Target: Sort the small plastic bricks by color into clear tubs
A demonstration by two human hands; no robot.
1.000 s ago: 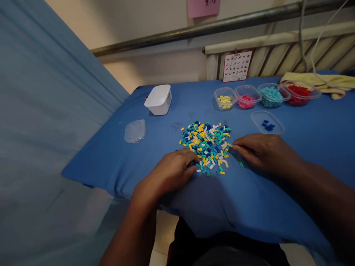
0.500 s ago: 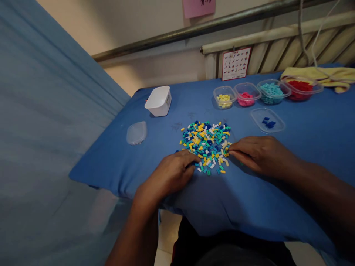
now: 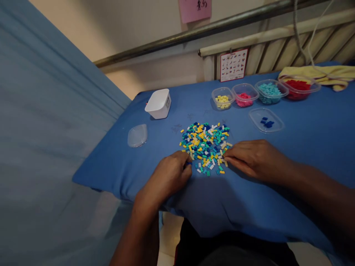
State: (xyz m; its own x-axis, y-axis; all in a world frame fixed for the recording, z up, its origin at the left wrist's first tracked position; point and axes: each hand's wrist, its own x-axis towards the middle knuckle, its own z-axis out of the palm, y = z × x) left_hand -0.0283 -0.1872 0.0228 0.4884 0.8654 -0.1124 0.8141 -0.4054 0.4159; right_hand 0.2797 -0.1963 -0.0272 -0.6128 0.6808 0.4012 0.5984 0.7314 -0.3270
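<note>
A loose pile of small building bricks (image 3: 205, 142) in yellow, teal, white and dark blue lies on the blue cloth. At the pile's lower left edge is my left hand (image 3: 174, 170), its fingers curled and pinched, with a bit of a dark blue brick (image 3: 189, 163) showing at the fingertips. My right hand (image 3: 255, 159) rests against the right edge with thumb and fingers pressed together among the bricks. Whatever those fingertips hold is hidden. Several dark blue bricks (image 3: 267, 123) lie on a clear lid (image 3: 255, 117) beyond my right hand.
Clear tubs stand in a row at the back: yellow bricks (image 3: 222, 101), pink bricks (image 3: 244, 99), light-blue bricks (image 3: 269, 91) and red bricks (image 3: 298, 88). A white tub (image 3: 158, 105) and another clear lid (image 3: 138, 136) are left. A picture card (image 3: 233, 65) leans behind; a yellow cloth (image 3: 313, 74) lies right.
My left hand has drawn back slightly left from the pile, its extended finger now curled in, and dark blue shows at its fingertips. My right fingertips have shifted slightly left and down.
</note>
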